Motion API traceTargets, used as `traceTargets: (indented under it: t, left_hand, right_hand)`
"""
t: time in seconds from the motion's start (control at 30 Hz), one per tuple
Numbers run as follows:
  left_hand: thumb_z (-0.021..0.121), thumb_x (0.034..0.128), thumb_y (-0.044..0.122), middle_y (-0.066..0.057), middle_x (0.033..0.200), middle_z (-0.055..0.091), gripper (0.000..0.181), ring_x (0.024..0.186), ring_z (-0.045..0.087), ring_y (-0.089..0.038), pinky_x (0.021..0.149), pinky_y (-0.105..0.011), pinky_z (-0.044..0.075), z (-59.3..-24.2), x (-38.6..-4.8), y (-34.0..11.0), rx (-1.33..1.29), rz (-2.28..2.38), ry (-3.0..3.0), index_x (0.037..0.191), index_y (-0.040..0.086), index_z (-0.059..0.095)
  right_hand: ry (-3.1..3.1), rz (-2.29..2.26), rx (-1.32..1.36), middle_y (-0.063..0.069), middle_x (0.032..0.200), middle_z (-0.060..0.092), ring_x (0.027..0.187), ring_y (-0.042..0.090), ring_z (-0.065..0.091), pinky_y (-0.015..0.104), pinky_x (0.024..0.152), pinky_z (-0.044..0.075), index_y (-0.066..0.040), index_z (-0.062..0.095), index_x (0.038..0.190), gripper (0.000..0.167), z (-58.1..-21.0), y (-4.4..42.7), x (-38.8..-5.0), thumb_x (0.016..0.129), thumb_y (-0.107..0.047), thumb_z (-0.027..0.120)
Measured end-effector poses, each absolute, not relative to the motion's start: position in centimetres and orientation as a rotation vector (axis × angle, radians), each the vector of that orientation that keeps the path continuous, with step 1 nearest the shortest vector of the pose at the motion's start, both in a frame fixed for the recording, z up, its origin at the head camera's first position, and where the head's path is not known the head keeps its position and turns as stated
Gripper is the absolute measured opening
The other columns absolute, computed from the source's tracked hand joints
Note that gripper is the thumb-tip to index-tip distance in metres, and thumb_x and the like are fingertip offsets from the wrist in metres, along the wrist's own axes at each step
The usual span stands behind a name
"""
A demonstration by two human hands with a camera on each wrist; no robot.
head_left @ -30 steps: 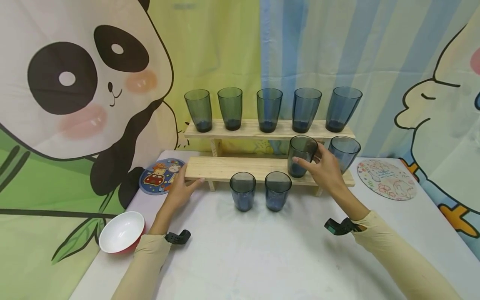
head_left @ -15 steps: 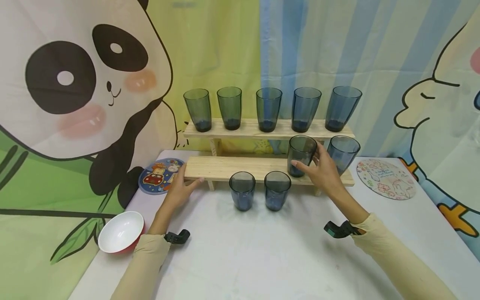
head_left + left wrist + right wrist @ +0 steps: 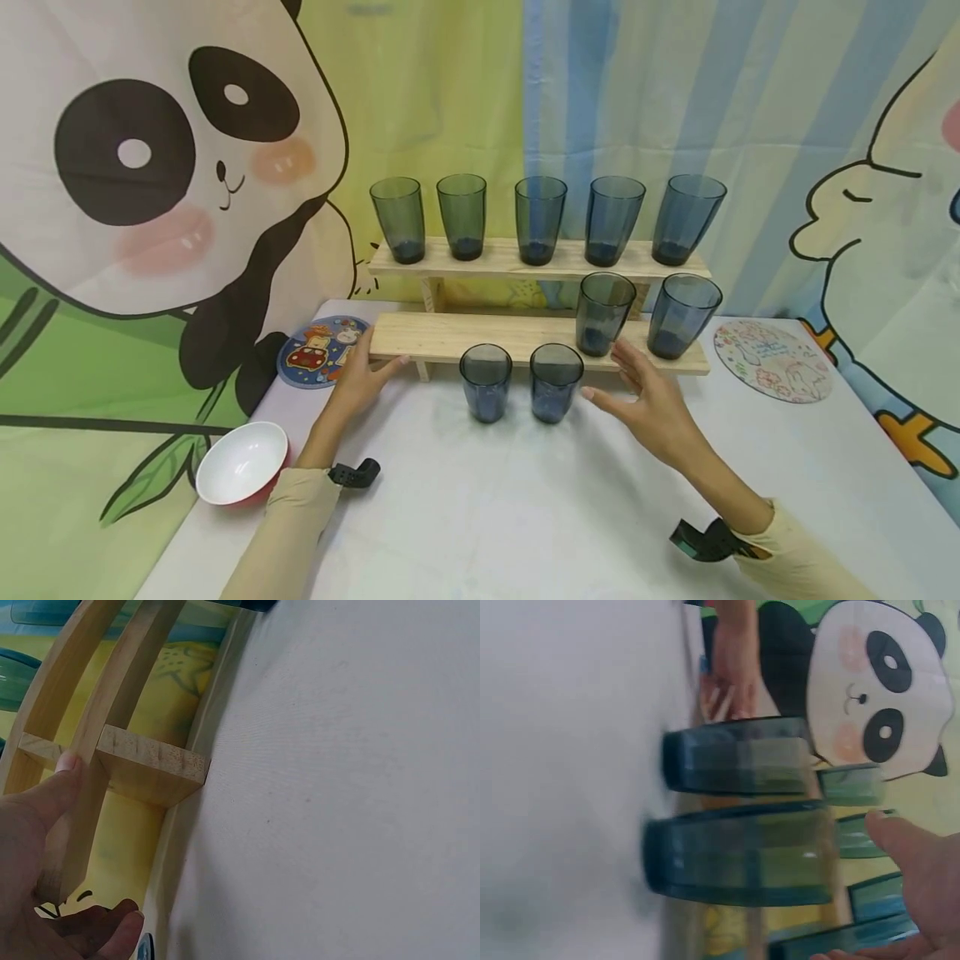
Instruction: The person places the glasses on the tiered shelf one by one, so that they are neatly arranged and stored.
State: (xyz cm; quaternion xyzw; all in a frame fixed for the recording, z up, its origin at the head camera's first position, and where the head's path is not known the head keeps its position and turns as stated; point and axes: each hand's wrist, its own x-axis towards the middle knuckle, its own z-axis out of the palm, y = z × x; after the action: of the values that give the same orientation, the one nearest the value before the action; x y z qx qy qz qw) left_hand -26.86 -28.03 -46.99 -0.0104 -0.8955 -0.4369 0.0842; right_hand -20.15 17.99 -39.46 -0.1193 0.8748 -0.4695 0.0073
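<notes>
My left hand (image 3: 358,385) holds the left end of the lower plank of a two-tier wooden shelf (image 3: 450,335). In the left wrist view its thumb (image 3: 56,791) lies along the plank's front edge. My right hand (image 3: 656,412) holds nothing, thumb and fingers spread apart. It is just right of a blue-grey glass (image 3: 556,387) on the table; another glass (image 3: 486,387) stands left of that one. Above the right hand, two glasses stand on the lower plank's right part: a smoky glass (image 3: 602,317) and a bluish glass (image 3: 681,321). All are upright.
A row of several glasses (image 3: 538,221) fills the upper plank (image 3: 495,260). A white bowl (image 3: 243,462) with red outside stands at the table's left edge. Round mats flank the shelf: a dark blue one (image 3: 311,354) and a pale floral one (image 3: 772,358). Printed curtains hang behind.
My right hand has let go of the smoky glass, which stays on the lower plank. The hand has moved down toward the glasses on the table. My left hand keeps its place.
</notes>
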Motion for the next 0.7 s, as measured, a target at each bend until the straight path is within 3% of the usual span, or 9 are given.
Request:
traceTargets:
  t: [0.27, 0.43, 0.7]
  left_hand:
    - [0.074, 0.0987, 0.047, -0.029, 0.169, 0.026, 0.1, 0.157, 0.025, -0.049, 0.127, -0.065, 0.021, -47.0, -26.9, -28.0, -0.018, -1.305, -2.695, 0.169, 0.008, 0.014]
    - [0.074, 0.0987, 0.046, -0.028, 0.169, 0.027, 0.099, 0.157, 0.025, -0.048, 0.127, -0.065, 0.021, -47.0, -26.8, -28.0, -0.03, -1.312, -2.687, 0.169, 0.009, 0.015]
    - [0.073, 0.098, 0.051, -0.028, 0.17, 0.024, 0.102, 0.157, 0.023, -0.049, 0.126, -0.067, 0.02, -47.0, -26.8, -28.2, -0.008, -1.314, -2.701, 0.17, 0.01, 0.013]
  right_hand:
    - [2.681, -1.544, -0.423, 0.015, 0.172, 0.029, 0.158, 0.039, 0.031, 0.052, 0.126, 0.033, -0.009, 0.022, 0.169, 0.112, -43.5, 15.7, -21.4, 0.087, -0.054, 0.084]
    - [2.718, -1.557, -0.39, 0.018, 0.171, 0.031, 0.154, 0.043, 0.036, 0.052, 0.123, 0.039, -0.009, 0.025, 0.168, 0.112, -44.4, 14.5, -21.9, 0.085, -0.056, 0.084]
    - [2.754, -1.618, -0.452, 0.017, 0.16, 0.047, 0.143, 0.038, 0.053, 0.047, 0.119, 0.045, -0.014, 0.034, 0.165, 0.097, -45.1, 13.0, -22.3, 0.087, -0.036, 0.089]
